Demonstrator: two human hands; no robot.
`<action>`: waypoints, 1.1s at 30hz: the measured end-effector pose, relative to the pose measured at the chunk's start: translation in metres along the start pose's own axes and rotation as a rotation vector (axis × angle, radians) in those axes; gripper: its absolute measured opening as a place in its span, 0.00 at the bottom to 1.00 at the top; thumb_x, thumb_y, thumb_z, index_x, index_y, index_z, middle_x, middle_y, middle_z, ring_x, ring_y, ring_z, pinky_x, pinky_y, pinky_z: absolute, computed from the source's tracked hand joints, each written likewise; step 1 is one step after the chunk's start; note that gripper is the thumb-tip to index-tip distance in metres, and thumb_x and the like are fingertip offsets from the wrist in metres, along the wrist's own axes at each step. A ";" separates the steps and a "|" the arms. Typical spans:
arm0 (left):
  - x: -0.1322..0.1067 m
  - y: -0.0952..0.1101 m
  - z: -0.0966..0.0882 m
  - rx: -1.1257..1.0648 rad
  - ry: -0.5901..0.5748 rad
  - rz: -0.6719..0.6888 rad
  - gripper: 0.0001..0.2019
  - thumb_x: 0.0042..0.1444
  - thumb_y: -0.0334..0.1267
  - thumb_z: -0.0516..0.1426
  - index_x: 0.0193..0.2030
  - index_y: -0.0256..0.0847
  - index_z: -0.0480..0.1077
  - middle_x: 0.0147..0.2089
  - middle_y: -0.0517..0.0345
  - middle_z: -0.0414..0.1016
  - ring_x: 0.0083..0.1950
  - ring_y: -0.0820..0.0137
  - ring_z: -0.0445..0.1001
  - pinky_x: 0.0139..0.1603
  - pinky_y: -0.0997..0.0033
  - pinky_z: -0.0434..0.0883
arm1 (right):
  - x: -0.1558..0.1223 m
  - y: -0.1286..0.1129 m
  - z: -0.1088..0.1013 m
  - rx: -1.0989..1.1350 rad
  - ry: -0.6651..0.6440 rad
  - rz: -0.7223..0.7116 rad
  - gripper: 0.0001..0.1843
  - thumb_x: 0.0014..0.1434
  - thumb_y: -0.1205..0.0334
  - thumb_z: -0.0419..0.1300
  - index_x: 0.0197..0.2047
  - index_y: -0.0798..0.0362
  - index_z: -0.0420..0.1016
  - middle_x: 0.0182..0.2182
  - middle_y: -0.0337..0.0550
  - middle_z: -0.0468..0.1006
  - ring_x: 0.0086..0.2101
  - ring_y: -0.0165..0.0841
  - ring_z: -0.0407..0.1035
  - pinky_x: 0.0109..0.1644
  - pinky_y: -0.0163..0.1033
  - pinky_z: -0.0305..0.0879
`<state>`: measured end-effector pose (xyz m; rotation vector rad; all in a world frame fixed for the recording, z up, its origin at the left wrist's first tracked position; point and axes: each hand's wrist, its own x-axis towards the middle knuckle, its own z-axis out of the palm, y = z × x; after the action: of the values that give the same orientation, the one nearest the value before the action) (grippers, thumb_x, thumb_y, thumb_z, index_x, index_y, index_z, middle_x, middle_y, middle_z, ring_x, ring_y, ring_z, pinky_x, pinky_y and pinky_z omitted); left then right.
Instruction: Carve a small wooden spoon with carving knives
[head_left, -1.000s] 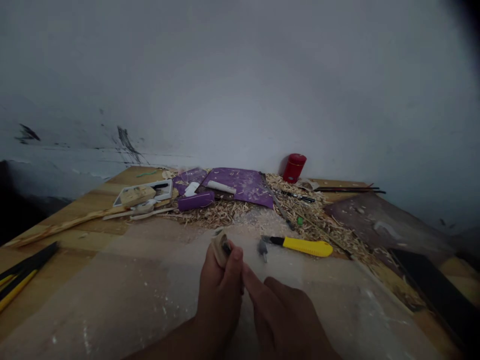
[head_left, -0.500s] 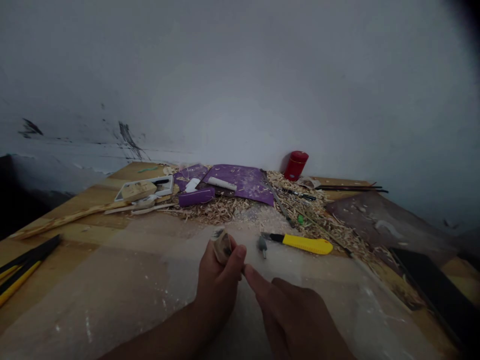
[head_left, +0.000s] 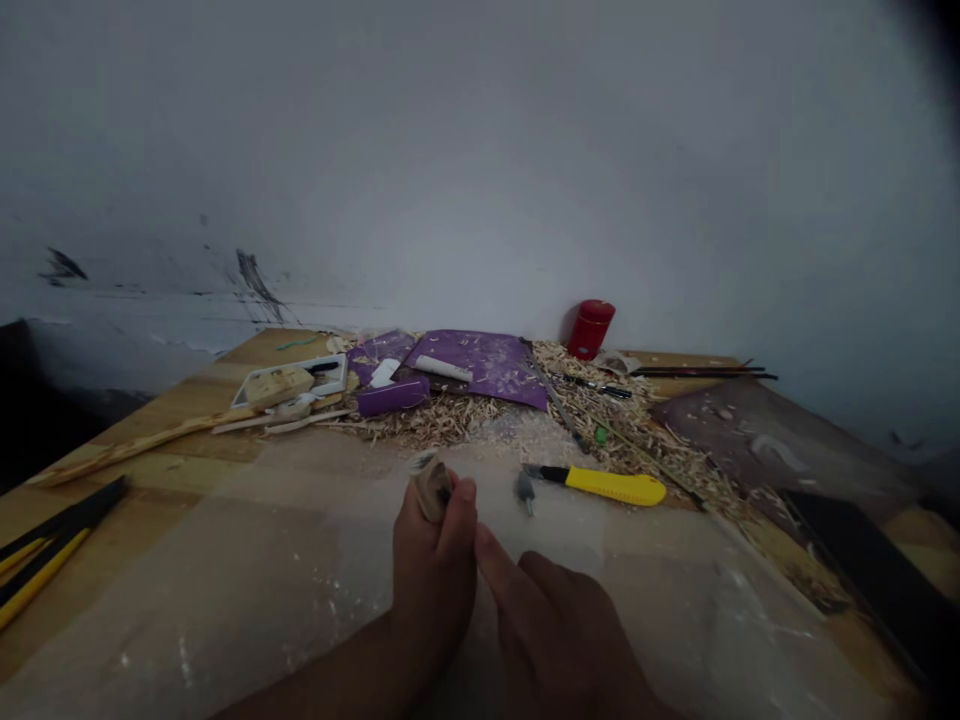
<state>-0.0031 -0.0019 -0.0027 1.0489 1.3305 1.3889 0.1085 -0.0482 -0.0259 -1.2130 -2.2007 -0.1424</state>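
Observation:
My left hand (head_left: 431, 575) is closed round a small pale wooden piece (head_left: 432, 490), held upright above the table with its top poking out past the fingers. My right hand (head_left: 559, 640) sits just right of it, fingers curled, its thumb tip touching the left hand near the wood. What the right hand holds, if anything, is hidden. A yellow utility knife (head_left: 607, 485) lies on the table a little beyond the hands, with a small dark metal bit (head_left: 524, 490) beside it.
Wood shavings (head_left: 600, 430) cover the back of the wooden table (head_left: 225, 560). There lie purple sheets (head_left: 487, 365), a purple box (head_left: 390, 397), a red canister (head_left: 590, 328), a white tray with a wood block (head_left: 285, 382), a long stick (head_left: 127, 448), and dark boards (head_left: 757, 440) at right. Yellow-black tools (head_left: 45, 540) lie at left.
Both hands have shifted slightly left and nearer to me, still together. The wooden piece has turned a little in my left hand. The view has drifted slightly.

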 end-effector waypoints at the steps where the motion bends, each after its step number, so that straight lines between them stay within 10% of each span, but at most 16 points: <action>1: 0.000 0.000 0.000 -0.005 0.006 -0.014 0.12 0.51 0.48 0.55 0.28 0.42 0.60 0.20 0.66 0.60 0.21 0.76 0.59 0.22 0.76 0.60 | 0.001 -0.001 0.002 -0.012 0.028 0.008 0.26 0.63 0.67 0.35 0.64 0.56 0.40 0.20 0.39 0.69 0.17 0.34 0.65 0.19 0.37 0.53; 19: 0.003 -0.006 -0.006 -0.189 -0.256 -0.077 0.16 0.47 0.48 0.59 0.24 0.41 0.58 0.15 0.69 0.58 0.17 0.79 0.55 0.18 0.79 0.57 | 0.004 0.006 -0.028 0.124 -0.133 -0.034 0.25 0.57 0.73 0.41 0.59 0.56 0.50 0.23 0.40 0.70 0.20 0.32 0.66 0.21 0.35 0.55; 33: 0.002 -0.007 -0.002 -0.053 -0.139 -0.041 0.13 0.47 0.46 0.58 0.25 0.40 0.60 0.18 0.68 0.58 0.18 0.79 0.55 0.19 0.79 0.57 | -0.001 0.011 -0.027 0.113 -0.146 -0.029 0.26 0.56 0.73 0.43 0.59 0.56 0.53 0.23 0.40 0.71 0.20 0.32 0.67 0.21 0.35 0.54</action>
<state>-0.0049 -0.0008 -0.0099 1.0577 1.2018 1.2901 0.1298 -0.0524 -0.0071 -1.1612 -2.3184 0.0600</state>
